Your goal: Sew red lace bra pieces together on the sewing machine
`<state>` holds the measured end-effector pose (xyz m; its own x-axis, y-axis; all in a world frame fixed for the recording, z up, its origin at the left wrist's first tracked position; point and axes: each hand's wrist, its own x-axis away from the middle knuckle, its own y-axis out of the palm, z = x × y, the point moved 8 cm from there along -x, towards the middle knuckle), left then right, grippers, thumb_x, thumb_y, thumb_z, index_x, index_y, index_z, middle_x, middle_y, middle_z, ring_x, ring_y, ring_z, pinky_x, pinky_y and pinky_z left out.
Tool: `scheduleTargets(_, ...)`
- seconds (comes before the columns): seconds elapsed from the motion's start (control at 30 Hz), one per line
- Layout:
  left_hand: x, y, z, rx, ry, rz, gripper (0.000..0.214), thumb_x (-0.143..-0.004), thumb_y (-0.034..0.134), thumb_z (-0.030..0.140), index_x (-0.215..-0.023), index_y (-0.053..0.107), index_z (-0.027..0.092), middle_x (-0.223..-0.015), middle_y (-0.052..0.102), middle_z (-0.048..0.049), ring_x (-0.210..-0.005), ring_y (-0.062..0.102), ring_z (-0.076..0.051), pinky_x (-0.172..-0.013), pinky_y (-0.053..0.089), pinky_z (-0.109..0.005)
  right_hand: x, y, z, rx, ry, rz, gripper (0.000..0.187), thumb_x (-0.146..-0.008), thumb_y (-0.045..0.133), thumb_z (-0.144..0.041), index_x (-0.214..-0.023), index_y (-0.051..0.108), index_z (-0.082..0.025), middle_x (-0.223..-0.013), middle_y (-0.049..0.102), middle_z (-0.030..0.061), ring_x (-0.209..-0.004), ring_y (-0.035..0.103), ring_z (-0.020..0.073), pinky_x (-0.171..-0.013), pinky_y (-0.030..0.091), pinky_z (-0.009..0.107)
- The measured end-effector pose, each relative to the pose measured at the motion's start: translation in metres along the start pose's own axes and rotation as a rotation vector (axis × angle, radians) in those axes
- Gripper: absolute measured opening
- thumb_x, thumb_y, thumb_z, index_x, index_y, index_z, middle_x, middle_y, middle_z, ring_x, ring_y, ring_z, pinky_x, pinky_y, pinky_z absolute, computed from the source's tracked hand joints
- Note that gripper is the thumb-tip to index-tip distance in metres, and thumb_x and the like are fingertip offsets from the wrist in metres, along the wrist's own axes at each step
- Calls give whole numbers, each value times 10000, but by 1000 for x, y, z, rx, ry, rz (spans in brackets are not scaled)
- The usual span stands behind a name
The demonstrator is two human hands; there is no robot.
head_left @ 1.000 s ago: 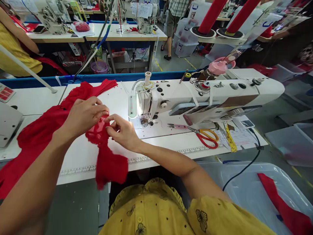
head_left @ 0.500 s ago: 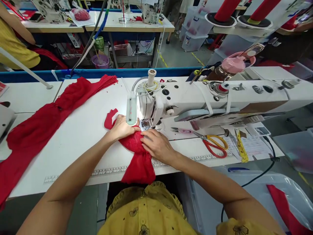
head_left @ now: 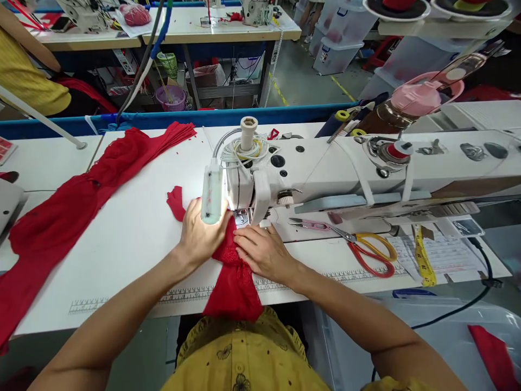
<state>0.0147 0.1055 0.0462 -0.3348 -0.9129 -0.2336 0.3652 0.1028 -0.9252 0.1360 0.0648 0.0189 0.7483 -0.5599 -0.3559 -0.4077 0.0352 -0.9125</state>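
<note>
A piece of red lace fabric (head_left: 234, 288) runs from the table's front edge up to the presser foot (head_left: 243, 217) of a white sewing machine (head_left: 321, 163). My left hand (head_left: 199, 236) is closed on the fabric's left side, its fingers partly hidden behind a small lamp (head_left: 212, 195) on the machine. A loose red end (head_left: 176, 203) sticks out beyond that hand. To the right of the fabric, my right hand (head_left: 266, 252) grips its edge with bent fingers held close together, just in front of the foot.
A long bunch of red fabric (head_left: 77, 201) lies on the left. Scissors (head_left: 372, 252), tweezers (head_left: 311, 225) and a yellow tape measure (head_left: 424, 260) lie to the right. A ruler strip (head_left: 187, 295) follows the front edge. A clear plastic bin (head_left: 345, 336) stands below right.
The fabric beside the foot has turned and now runs straighter toward it. My left hand has rotated more upright and shifted slightly. My right hand has stayed nearly in place. The view has shifted.
</note>
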Motion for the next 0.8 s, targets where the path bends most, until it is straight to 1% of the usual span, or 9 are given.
scheduleTargets(0.07,15,1,16,-39,78,-18,244,-1011,389,198,-1002,631,176,-950,668,-101,-885,588,-241,-805,434,-372,1,1,0,16,10,-8,175,-998,533,-247,-1106,652,-179,-1135,721,67,-959,595,204,-881,333,391)
scheduleTargets(0.13,29,9,25,-56,163,-67,235,-1004,394,156,-1009,629,164,-1030,688,-111,-888,595,-229,-829,443,-375,2,0,1,12,17,3,187,-1001,524,-247,-1114,657,-179,-1137,722,66,-946,600,203,-885,346,391)
scheduleTargets(0.23,41,21,17,-130,201,-84,265,-996,398,120,-1138,617,165,-1208,682,-137,-1033,609,-260,-909,429,-433,1,-2,6,-31,35,-6,219,-1010,499,-229,-1146,665,-184,-1146,725,75,-903,616,191,-857,386,370)
scheduleTargets(0.33,47,28,7,-233,206,-75,283,-1007,424,158,-1222,602,205,-1319,655,-141,-1167,574,-320,-919,402,-502,-7,3,21,-37,133,-75,292,-986,471,-142,-1195,667,-198,-978,737,83,-785,618,190,-731,416,340)
scheduleTargets(0.4,49,31,6,-278,208,-76,267,-1008,436,175,-1201,614,225,-1347,648,-135,-1167,566,-343,-905,387,-533,-17,6,32,-35,217,-90,382,-955,453,-81,-1256,644,-218,-893,724,75,-729,610,195,-665,417,331)
scheduleTargets(0.5,49,30,10,-310,208,-68,269,-997,441,160,-1174,630,233,-1384,629,-135,-1138,567,-353,-901,372,-560,-32,7,41,-50,264,-66,420,-956,423,-77,-1280,622,-257,-883,713,64,-766,622,208,-674,445,327)
scheduleTargets(0.6,48,29,11,-321,212,-73,287,-990,436,149,-1178,632,240,-1395,620,-134,-1124,564,-355,-925,357,-590,-34,2,41,-16,219,-66,358,-969,405,-120,-1194,655,-243,-852,700,68,-763,617,208,-670,446,324)
scheduleTargets(0.7,48,31,8,-290,212,-92,282,-996,435,173,-1188,629,244,-1379,628,-132,-1124,559,-355,-912,365,-579,-18,-8,33,43,141,-39,292,-956,434,-150,-1109,677,-206,-771,676,63,-675,574,196,-615,405,323)
scheduleTargets(0.8,46,32,2,-222,199,-104,279,-1003,438,212,-1205,627,246,-1339,642,-139,-1137,538,-357,-868,380,-537,-2,-11,15,8,-1,-30,269,-954,459,-146,-1123,666,-178,-1005,717,100,-833,613,202,-682,410,331)
